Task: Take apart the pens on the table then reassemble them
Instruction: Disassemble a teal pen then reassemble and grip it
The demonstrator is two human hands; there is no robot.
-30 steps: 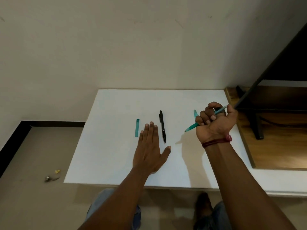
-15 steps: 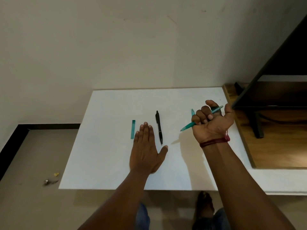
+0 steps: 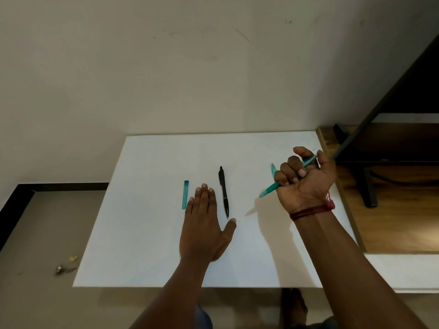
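**While the right hand clenches the teal pen, small parts can escape**

Because the right hand point(image 3: 306, 181) is closed in a full fist around the teal pen point(image 3: 269, 189), the hold is strong but not fine. It is raised a little above the white surface point(image 3: 147, 233). The pen's tip points down and to the left, and its back end comes out beside the thumb. The left hand point(image 3: 204, 224) lies flat on the surface, palm down, with its fingers straight and together, and it holds nothing.

The first risk is probably force. If the pen is pulled or twisted apart from such a fist, an inner piece may jump out, and whether it has a spring or a refill cannot be seen. A loose round part could roll over the near edge to the floor.

The second risk is contact. The black pen point(image 3: 224, 191) lies whole just to the right of the left hand, with its tip near the thumb, so a careless move of the thumb could push it away. The teal cap point(image 3: 185, 194) lies just beside the left hand's little-finger side and could be swept away in the same manner.

A second teal piece point(image 3: 273, 168) rests on the surface just behind the right hand, partly hidden by it. If this hand comes down without care, it may knock the piece toward the wooden shelf point(image 3: 392, 222) at the right. What this piece is cannot be told.
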